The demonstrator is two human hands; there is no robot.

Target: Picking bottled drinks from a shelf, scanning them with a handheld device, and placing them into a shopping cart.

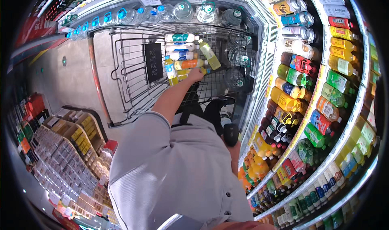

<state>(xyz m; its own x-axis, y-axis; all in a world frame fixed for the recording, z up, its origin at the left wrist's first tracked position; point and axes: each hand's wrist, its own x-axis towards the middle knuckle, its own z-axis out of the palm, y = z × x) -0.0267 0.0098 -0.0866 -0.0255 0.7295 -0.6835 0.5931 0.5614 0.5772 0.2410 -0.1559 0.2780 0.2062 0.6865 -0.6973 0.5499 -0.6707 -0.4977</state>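
Observation:
Inside the wire shopping cart [121, 78], my left hand [196, 74] is closed over a yellow drink bottle [183, 74] lying on its side. Next to it lie an orange drink bottle [188, 64] and several white-labelled bottles [181, 47] in a row. A bottle with a blue cap and label [171, 71] lies crosswise at their left end. To their right, a yellow-green bottle [209, 54] lies at a slant. My right hand [235, 154] is low by my right side, mostly hidden behind a rounded black object [231, 134] and my shirt; its fingers cannot be made out.
Shelves of drink bottles [285, 99] curve along the right. Large clear water bottles [184, 11] stand on a low shelf beyond the cart, some seen through its wires. Stacked packaged goods [63, 151] fill a display at the lower left. Grey floor [73, 81] shows left of the cart.

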